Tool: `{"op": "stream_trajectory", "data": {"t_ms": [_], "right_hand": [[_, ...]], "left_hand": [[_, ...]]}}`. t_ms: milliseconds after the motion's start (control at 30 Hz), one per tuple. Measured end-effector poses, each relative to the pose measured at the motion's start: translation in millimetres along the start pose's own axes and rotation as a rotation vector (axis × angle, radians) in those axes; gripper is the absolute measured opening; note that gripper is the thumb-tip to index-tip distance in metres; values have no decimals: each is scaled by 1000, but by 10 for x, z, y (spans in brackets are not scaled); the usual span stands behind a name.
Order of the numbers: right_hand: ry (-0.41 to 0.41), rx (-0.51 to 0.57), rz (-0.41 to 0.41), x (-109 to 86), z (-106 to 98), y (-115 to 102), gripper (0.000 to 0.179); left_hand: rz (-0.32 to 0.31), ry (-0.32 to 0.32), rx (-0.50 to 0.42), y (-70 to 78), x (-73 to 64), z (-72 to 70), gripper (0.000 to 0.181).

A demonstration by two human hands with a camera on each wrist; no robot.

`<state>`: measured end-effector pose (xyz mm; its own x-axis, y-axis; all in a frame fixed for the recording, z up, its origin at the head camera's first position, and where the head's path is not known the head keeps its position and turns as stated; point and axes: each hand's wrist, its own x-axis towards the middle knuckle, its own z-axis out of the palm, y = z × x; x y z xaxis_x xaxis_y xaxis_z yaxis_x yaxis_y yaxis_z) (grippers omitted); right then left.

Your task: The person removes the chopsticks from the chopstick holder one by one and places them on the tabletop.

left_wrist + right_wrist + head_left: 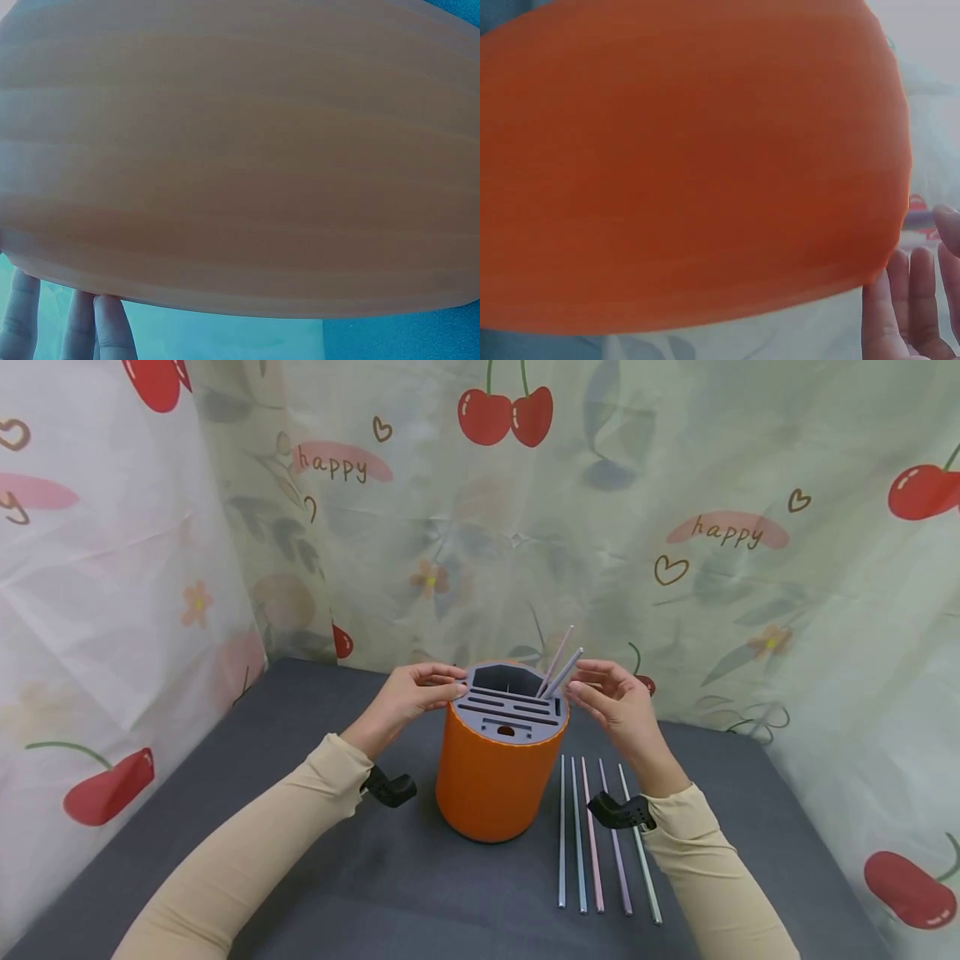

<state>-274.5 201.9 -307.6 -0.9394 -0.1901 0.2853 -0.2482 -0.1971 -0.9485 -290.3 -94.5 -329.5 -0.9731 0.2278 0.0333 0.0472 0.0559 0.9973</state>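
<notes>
Beige sleeves (pixel 262 852) cross the foreground nearest my head camera, a black device (pixel 390 788) strapped at each wrist. Past them, five pastel sticks (pixel 592 835) lie side by side on a dark table (pixel 360 877), to the right of an orange holder (pixel 491 785), which stands upright at the centre of my remote view. The person's left hand (pixel 408 697) touches its rim, fingers straight rather than clenched. The right hand (pixel 618 697) is at the opposite rim, fingertips beside a bluish stick (pixel 564 672); whether they pinch it, I cannot tell. That stick and a pink one (pixel 556 661) lean in the holder's rear right part. I judge the work at an early stage: two sticks in, five out. Farthest off, a cherry-printed cloth (pixel 525 560) hangs behind.
</notes>
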Motion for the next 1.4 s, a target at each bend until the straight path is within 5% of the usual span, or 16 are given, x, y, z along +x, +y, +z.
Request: {"op": "stream_trajectory", "data": {"t_ms": [367, 700, 967, 1200, 1400], "right_hand": [[58, -190, -81, 63, 146, 54, 20], [36, -226, -111, 91, 169, 44, 20], [38, -67, -155, 103, 228, -142, 17], [81, 84, -362, 136, 210, -545, 19], [252, 349, -534, 109, 86, -1055, 31]], "left_hand": [[6, -2, -2, -17, 1, -13, 37], [0, 4, 5, -4, 7, -5, 38], [5, 2, 3, -11, 16, -1, 38], [9, -2, -2, -15, 15, -5, 38], [5, -6, -3, -1, 10, -1, 37]]}}
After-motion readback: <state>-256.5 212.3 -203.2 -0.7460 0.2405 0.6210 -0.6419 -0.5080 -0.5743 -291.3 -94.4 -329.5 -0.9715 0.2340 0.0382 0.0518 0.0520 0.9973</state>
